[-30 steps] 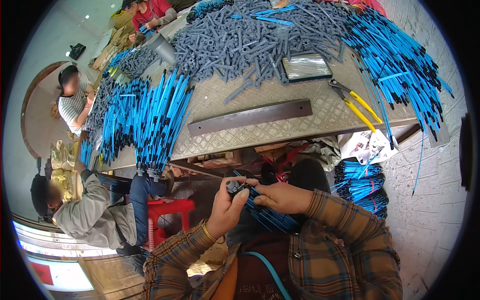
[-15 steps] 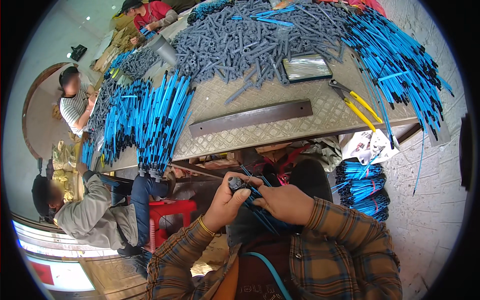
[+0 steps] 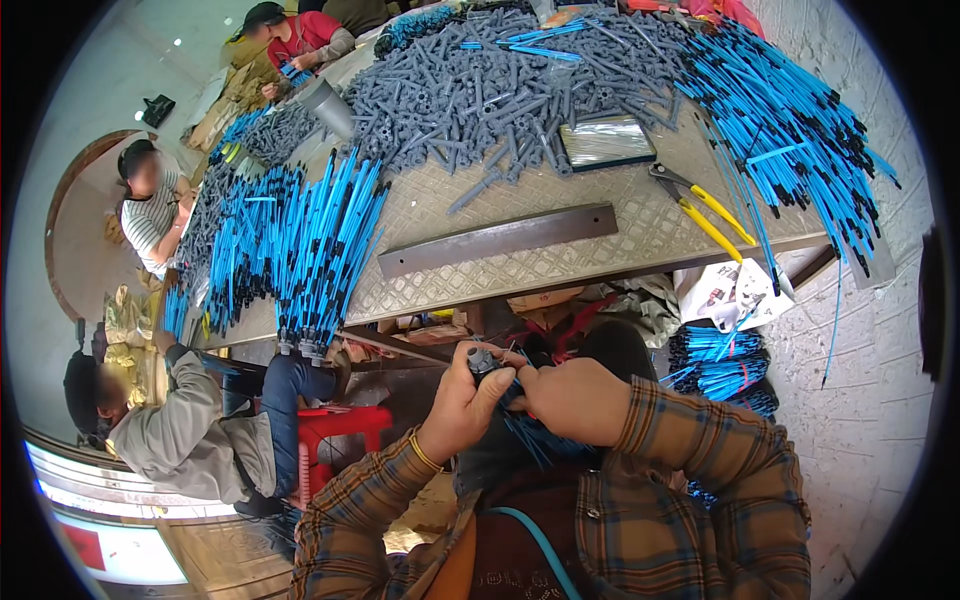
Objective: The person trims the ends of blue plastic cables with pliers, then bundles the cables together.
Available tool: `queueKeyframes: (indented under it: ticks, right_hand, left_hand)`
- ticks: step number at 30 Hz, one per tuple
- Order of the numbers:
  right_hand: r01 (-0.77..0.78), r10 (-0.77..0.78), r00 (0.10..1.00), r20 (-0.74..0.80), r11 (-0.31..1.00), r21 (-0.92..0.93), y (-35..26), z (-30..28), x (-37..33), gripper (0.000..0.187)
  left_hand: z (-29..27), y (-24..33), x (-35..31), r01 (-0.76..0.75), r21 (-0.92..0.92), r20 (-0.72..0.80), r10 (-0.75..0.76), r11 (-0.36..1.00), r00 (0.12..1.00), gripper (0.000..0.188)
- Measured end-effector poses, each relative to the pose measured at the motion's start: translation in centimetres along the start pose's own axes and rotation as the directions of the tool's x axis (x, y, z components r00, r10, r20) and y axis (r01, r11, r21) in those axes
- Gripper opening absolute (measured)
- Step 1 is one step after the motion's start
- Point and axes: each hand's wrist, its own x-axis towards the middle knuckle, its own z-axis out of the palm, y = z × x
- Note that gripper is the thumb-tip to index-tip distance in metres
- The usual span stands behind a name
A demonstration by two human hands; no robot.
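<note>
Over my lap, my left hand (image 3: 462,405) is closed round a bundle of thin blue rods (image 3: 535,440). A round dark grey plastic end (image 3: 482,362) pokes out above its thumb. Pressed close beside it, my right hand (image 3: 572,400) has its fingers bent in at the bundle's top. Something thin, perhaps a wire or tie, shows between the two hands, but what the right fingertips grip is hidden. The lower rods hang down and out below both hands.
Ahead stands a table with a dark metal bar (image 3: 500,240), yellow-handled pliers (image 3: 705,210), a heap of grey plastic parts (image 3: 470,90) and blue rods (image 3: 790,130). More rod bundles (image 3: 325,240) lie left. A red stool (image 3: 340,430) and a co-worker (image 3: 200,430) are close on my left.
Both hands have risen slightly toward the table, and the grey end has tipped more upright. My right hand has turned in closer over the bundle's top. The view has shifted a little.
</note>
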Motion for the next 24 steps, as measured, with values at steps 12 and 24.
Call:
queueKeyframes:
  ticks: [12,24]
  right_hand:
    - [0.128,0.047,0.830,-0.556,0.954,0.272,-0.9,5.5,-0.7,0.056]
    - [0.202,0.035,0.910,-0.413,0.833,0.516,0.3,5.2,-0.5,0.056]
  left_hand:
    - [0.3,0.2,0.4,0.035,-0.093,-0.052,-0.039,0.995,0.998,0.025]
    - [0.4,0.2,-0.2,0.079,-0.061,-0.064,-0.083,0.995,0.994,0.018]
